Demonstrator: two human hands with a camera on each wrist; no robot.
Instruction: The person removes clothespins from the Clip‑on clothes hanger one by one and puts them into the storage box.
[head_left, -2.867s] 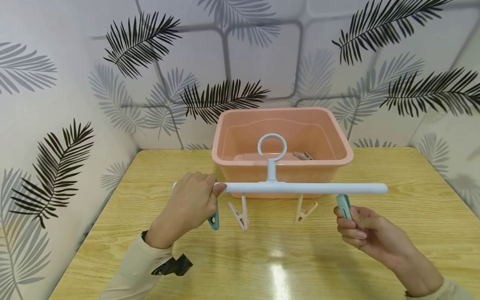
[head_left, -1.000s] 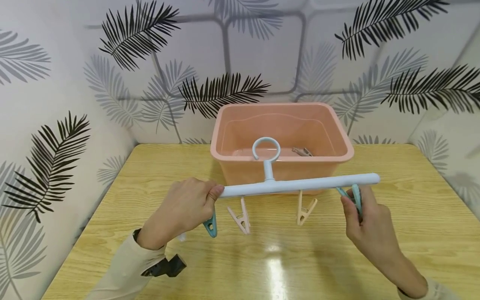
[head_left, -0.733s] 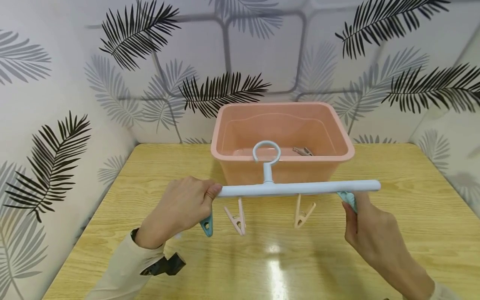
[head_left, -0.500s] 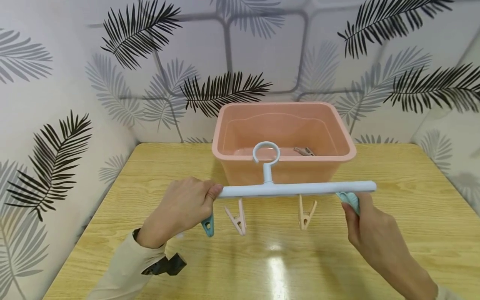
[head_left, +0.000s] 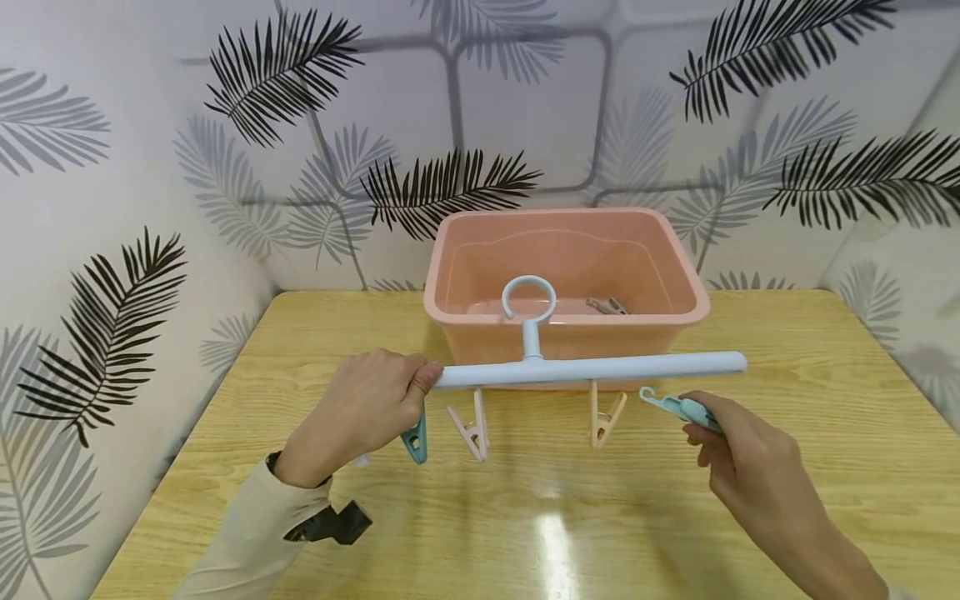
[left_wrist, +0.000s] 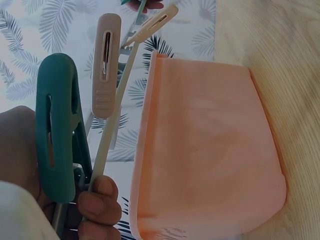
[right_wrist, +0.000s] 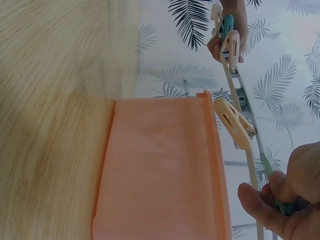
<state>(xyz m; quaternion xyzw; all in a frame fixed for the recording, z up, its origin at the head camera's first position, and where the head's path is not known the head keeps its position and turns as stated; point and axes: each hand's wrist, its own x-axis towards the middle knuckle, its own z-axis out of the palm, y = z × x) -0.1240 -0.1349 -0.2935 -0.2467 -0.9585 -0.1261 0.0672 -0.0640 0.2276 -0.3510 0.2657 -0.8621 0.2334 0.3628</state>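
My left hand (head_left: 363, 412) grips the left end of a pale blue clip hanger (head_left: 592, 367) and holds it level above the table. A dark teal clip (head_left: 416, 437) hangs right beside that hand; the left wrist view shows the same teal clip (left_wrist: 57, 127) large. Farther along the bar hang a pale pink clip (head_left: 472, 429) and a cream-yellow clip (head_left: 603, 417). Below the bar's right part, my right hand (head_left: 757, 467) pinches a light teal clip (head_left: 697, 410). Its small hook points left and appears apart from the bar. In the right wrist view the fingers partly cover this clip.
A pink plastic tub (head_left: 566, 321) stands on the wooden table (head_left: 330, 333) behind the hanger, against the patterned wall. Inside the tub lies a greyish-pink clip (head_left: 606, 306). The hanger's hook (head_left: 528, 287) overlaps the tub's front rim in the head view.
The light teal clip, up against the bar half a second ago, is now lower and left with its hook showing. My right hand turned with it. The left hand keeps its grip.
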